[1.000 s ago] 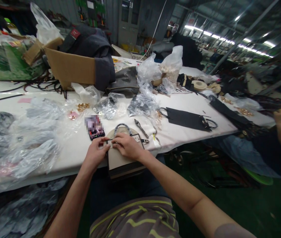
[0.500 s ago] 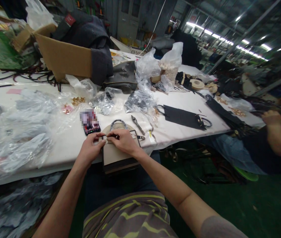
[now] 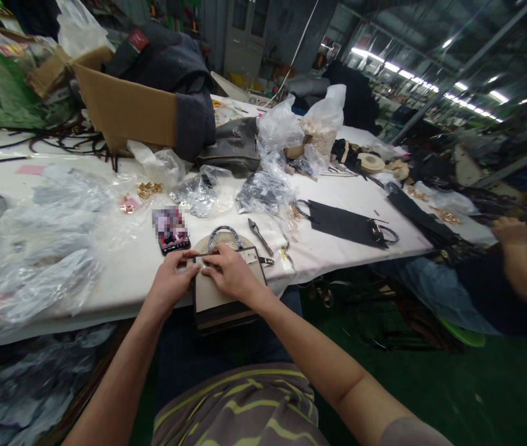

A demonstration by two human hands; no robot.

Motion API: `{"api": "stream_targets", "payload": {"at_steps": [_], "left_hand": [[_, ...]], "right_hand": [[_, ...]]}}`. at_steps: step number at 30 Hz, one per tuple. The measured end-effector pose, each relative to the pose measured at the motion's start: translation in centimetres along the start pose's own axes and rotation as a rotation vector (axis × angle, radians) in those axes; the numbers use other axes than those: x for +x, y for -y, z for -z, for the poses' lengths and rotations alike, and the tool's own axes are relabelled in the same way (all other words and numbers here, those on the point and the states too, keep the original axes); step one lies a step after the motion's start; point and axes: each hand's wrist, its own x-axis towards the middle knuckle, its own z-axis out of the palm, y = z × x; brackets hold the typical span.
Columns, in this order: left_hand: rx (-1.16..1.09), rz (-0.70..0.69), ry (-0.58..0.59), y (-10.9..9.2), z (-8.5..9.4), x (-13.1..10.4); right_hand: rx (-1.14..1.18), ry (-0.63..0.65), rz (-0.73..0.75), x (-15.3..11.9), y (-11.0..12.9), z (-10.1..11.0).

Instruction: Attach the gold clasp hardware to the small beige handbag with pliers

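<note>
A beige bag panel with dark edges (image 3: 219, 296) lies at the table's front edge, partly overhanging it. A wrapped loop handle (image 3: 225, 230) stands at its far side. My left hand (image 3: 177, 274) grips the panel's upper left corner, thumb and fingers closed on its edge. My right hand (image 3: 231, 272) is on the panel's upper part, fingers bent and pinched close to the left thumb. What lies between the right fingertips is too small to make out. To the right of the handle rests a dark metal hand tool (image 3: 261, 236). A small buckle strap (image 3: 267, 261) sticks out at the panel's right.
A phone (image 3: 170, 229) lies just beyond my left hand. Clear plastic bags (image 3: 54, 229) spread over the left. Gold hardware (image 3: 149, 189) sits behind the phone. A black bag panel (image 3: 347, 223) lies to the right. A cardboard box (image 3: 126, 111) stands behind. A co-worker's arm (image 3: 523, 254) shows at far right.
My right hand has shifted slightly down on the panel, uncovering more of its upper right edge. My left hand stays at the corner. The view has shifted a little.
</note>
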Motion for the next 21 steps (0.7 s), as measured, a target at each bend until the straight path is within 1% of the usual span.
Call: {"api": "stream_targets", "payload": {"at_steps": [4, 7, 8, 10, 12, 13, 15, 17, 21], "left_hand": [[-0.028, 0.037, 0.014, -0.6, 0.2, -0.2], [-0.049, 0.044, 0.039, -1.2, 0.3, -0.3], [-0.048, 0.042, 0.038, -1.4, 0.3, -0.3], [-0.019, 0.040, 0.015, -1.8, 0.2, -0.4], [0.035, 0.040, -0.011, -2.1, 0.0, -0.4], [0.060, 0.043, -0.013, -2.3, 0.0, -0.3], [0.086, 0.057, -0.005, -2.6, -0.1, -0.3], [0.086, 0.080, -0.001, -2.8, -0.1, -0.3], [0.065, 0.078, -0.021, -3.2, -0.1, -0.6]], "right_hand": [[0.031, 0.003, -0.026, 0.3, -0.3, 0.2], [0.104, 0.059, -0.023, 0.3, -0.4, 1.9], [0.141, 0.046, -0.034, 0.2, -0.4, 2.8], [0.164, -0.049, -0.092, -0.4, -0.4, 4.7], [0.078, -0.126, -0.178, -1.3, -0.2, 6.1], [0.010, -0.114, -0.221, -1.8, 0.0, 6.5], [-0.126, -0.019, -0.297, -2.7, 0.5, 6.6], [-0.253, 0.061, -0.356, -3.3, 1.2, 5.8], [-0.453, 0.113, -0.455, -3.2, 2.7, 4.2]]}}
